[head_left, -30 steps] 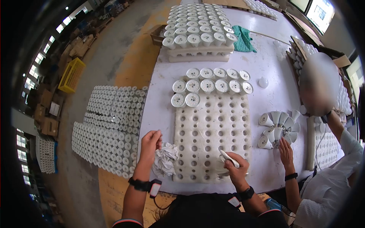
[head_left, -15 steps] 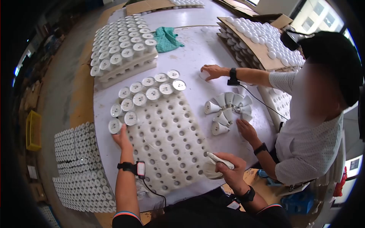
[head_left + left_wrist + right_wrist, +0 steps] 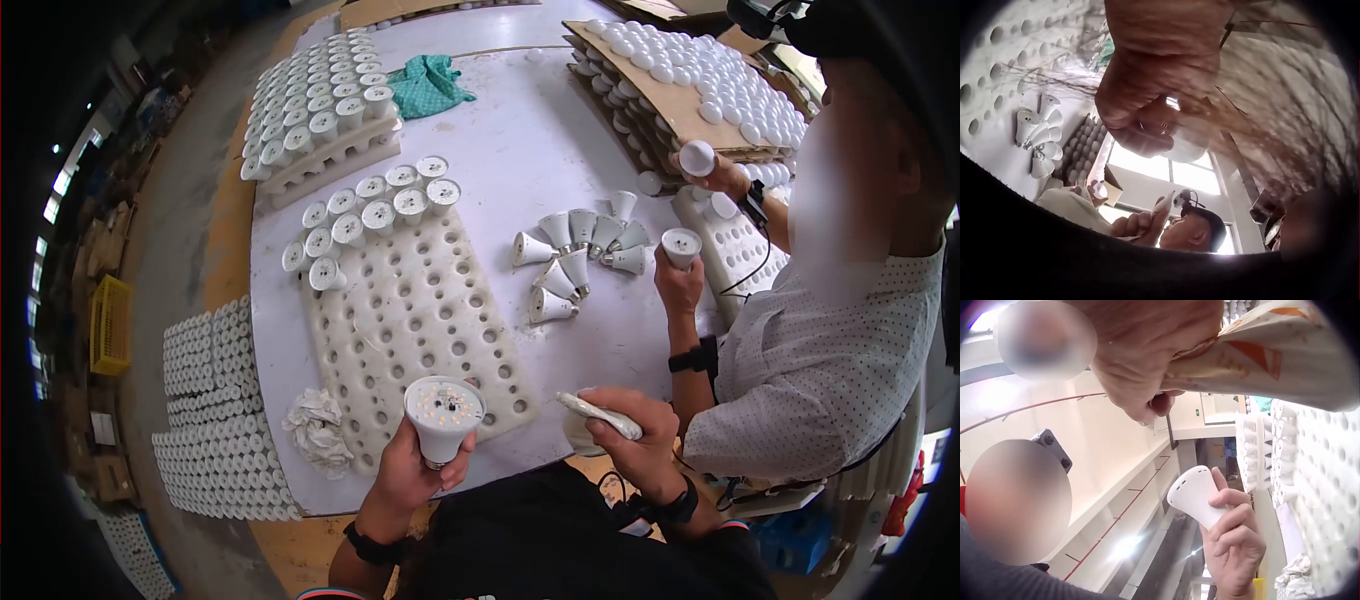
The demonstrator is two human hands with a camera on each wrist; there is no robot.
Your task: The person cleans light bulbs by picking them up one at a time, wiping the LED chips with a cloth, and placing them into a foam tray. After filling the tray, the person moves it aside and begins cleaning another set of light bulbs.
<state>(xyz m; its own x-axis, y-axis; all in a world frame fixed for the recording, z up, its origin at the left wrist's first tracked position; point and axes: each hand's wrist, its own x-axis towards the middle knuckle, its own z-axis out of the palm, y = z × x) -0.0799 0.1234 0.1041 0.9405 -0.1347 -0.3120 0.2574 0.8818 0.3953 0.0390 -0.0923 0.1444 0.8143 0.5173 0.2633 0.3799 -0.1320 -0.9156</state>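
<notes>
In the head view my left hand [image 3: 412,470] grips a white bulb base [image 3: 445,405] upright by its lower part, its round face with small yellow chips turned up. The right wrist view shows the same base [image 3: 1196,495] between the left hand's fingers. My right hand [image 3: 645,440] holds a white tube-like packet [image 3: 600,415] in curled fingers, to the right of the base; orange marks show on the packet [image 3: 1260,365] in the right wrist view. Beyond both hands lies a foam tray [image 3: 400,320] with holes, several bulb bases [image 3: 378,215] standing along its far end.
Loose bulb bases [image 3: 575,240] lie right of the tray. A crumpled white cloth [image 3: 318,430] is at its left, a green cloth [image 3: 430,85] farther back. At right, another person [image 3: 800,370] holds a bulb base and a white dome [image 3: 697,158]. Stacked domes [image 3: 690,75] stand behind.
My left hand has come back from the tray's far left corner with a bulb base. My right hand still holds the packet. The other person has picked up a base and a dome.
</notes>
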